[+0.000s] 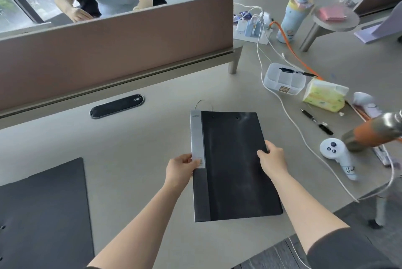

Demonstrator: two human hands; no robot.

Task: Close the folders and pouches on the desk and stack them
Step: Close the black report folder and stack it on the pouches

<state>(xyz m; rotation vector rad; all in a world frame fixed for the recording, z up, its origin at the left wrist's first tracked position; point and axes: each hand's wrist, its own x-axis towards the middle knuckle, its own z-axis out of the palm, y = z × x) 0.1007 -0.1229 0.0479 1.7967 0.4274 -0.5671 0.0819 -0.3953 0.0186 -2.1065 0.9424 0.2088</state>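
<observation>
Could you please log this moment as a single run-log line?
left hand: grips spine edge of closed black folder | right hand: grips its right edge | second black folder: flat on desk, left | stacked: no

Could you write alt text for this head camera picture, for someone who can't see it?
A person's left hand and right hand grip the side edges of a closed black folder on a grey desk. A second dark folder lies at the lower left; pens, cables, a tissue pack and a white controller clutter the right side.
</observation>
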